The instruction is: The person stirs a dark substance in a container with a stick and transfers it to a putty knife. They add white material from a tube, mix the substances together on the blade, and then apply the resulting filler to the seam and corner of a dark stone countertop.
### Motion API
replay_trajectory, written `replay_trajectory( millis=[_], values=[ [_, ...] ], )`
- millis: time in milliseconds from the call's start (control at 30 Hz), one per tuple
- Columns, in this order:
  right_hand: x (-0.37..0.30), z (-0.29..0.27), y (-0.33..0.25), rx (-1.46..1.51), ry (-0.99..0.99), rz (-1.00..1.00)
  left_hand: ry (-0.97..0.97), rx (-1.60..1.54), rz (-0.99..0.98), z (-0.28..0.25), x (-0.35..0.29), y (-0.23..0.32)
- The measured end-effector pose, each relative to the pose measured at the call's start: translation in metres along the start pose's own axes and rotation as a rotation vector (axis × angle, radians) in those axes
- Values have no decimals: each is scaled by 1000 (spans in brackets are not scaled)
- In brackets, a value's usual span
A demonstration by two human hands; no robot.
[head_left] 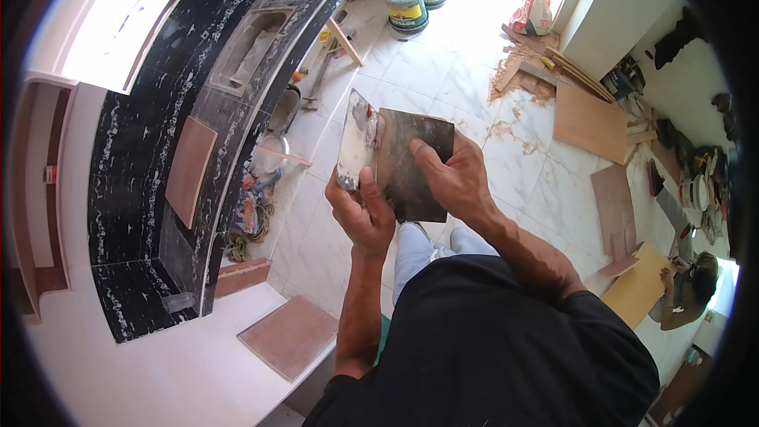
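My left hand point(365, 209) is closed on the lower end of a thin pale plate point(355, 142), stained with dried filler. A reddish-brown smear of putty point(378, 128) shows along its right edge. Gripped in my right hand point(458, 178) is a dark, flat, roughly rectangular plate point(409, 182), with the thumb pressed on its upper face. The two plates meet or overlap along the smear; which lies in front is hard to tell. Both are held up before my body, above the tiled floor.
A black marble counter point(237, 122) with a sink point(251, 51) runs along the left. Wooden panels point(291, 336) lie on a white surface at lower left. Paint buckets point(406, 9) stand ahead. Boards point(589, 122) and sawdust lie right, where another person point(686, 289) handles a panel.
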State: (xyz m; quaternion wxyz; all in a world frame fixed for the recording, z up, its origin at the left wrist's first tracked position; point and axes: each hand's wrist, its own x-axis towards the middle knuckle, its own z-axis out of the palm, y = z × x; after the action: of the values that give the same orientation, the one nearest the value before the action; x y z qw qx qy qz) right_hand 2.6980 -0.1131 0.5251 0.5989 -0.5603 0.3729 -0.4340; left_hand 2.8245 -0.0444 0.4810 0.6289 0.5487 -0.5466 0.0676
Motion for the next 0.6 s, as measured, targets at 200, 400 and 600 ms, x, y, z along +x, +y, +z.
replay_trajectory(
  millis=[200,400,600],
  values=[
    [85,37,-3,-28,151,-104,-74,-98,12,21,74,-75],
    [161,65,-19,-42,269,-79,-155,-129,91,40,148,-142],
    [204,69,-35,-116,364,-183,-216,-224,67,61,191,-165]
  ],
)
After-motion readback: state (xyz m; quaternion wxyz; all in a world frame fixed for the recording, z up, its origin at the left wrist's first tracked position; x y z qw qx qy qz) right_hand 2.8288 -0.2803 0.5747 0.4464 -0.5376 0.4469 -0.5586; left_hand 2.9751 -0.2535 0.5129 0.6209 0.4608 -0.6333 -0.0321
